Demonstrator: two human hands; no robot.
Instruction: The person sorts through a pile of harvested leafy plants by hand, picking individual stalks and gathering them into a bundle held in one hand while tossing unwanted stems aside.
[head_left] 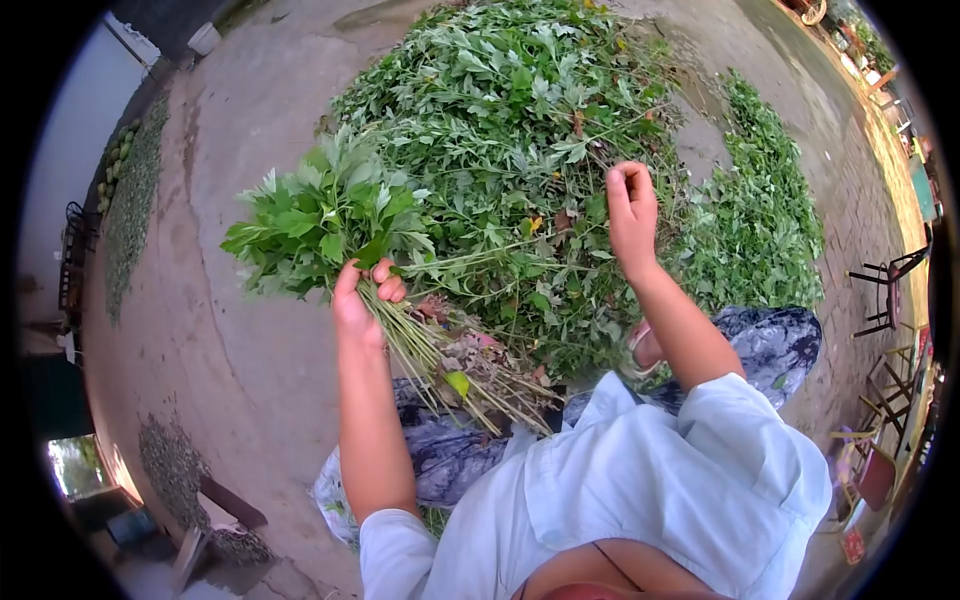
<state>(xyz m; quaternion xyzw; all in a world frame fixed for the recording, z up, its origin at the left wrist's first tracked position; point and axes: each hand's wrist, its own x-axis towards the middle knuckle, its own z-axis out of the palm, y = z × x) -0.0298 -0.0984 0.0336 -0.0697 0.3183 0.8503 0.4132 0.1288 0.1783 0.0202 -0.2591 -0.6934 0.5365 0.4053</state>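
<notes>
My left hand (362,300) is closed round a bunch of cut leafy stems (330,220). The bunch's broad green leaves spread up and to the left, while its bare stalks (430,350) slant down towards my lap. Over the right part of a large heap of the same leafy stems (480,130) is my right hand (632,215), its thumb and fingers pressed together in a pinch. A thin stem shows near those fingertips, but whether they grip it I cannot make out.
A smaller strip of green cuttings (755,200) lies right of the heap. Dark chopped plant matter (170,460) is spread on the concrete floor at left. Chairs (885,285) stand along the right side. A white bucket (204,40) is at the far left.
</notes>
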